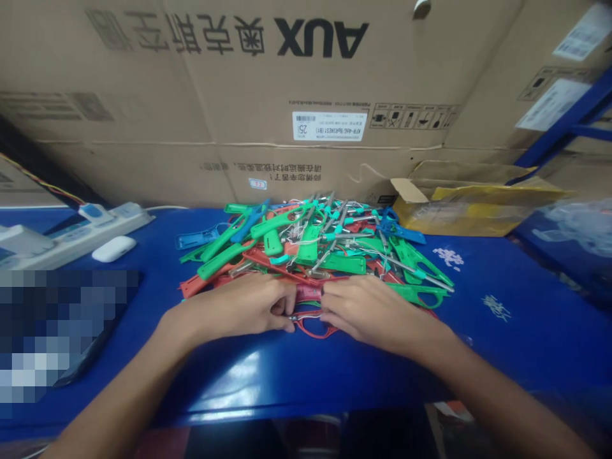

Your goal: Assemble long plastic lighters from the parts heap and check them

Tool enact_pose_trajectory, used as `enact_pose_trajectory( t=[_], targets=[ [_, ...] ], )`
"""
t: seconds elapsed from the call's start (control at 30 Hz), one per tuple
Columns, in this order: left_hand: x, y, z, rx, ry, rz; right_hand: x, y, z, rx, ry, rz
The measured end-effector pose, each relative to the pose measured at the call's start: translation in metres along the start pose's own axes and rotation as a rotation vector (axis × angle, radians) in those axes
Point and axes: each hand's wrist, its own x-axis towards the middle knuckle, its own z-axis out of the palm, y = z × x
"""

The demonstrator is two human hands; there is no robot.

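A heap of green, red and blue plastic handled pieces with metal rods (315,245) lies on the blue table (502,344). My left hand (248,306) and my right hand (368,309) meet at the heap's near edge. Both pinch one red plastic piece (308,294) between their fingertips, with a thin metal part at its lower side. A red loop of that piece pokes out below my hands.
Large cardboard boxes (268,95) stand right behind the heap. A white power strip (81,233) and a white earbud case (113,248) lie at the left. An open box with a yellow bag (478,204) sits at the right, beside a clear plastic bag (581,226).
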Motion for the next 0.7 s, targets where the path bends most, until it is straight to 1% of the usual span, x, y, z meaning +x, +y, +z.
enact_pose_trajectory(
  t=[0.2, 0.4, 0.47, 0.6, 0.7],
  targets=[
    [-0.001, 0.003, -0.001, 0.010, 0.013, -0.023, -0.001, -0.004, 0.009, -0.075, 0.057, 0.079],
    [-0.001, 0.003, -0.001, 0.006, 0.006, -0.029, 0.004, -0.006, 0.007, -0.031, 0.033, 0.128],
    [0.000, 0.002, 0.000, 0.003, 0.015, -0.022, 0.004, -0.005, 0.003, -0.031, 0.021, 0.107],
    [0.000, 0.000, 0.001, -0.017, 0.011, -0.016, -0.002, -0.002, -0.007, -0.005, -0.016, 0.021],
    [0.000, 0.001, 0.001, -0.023, 0.004, -0.014, -0.008, -0.001, -0.011, 0.034, -0.043, 0.013]
  ],
)
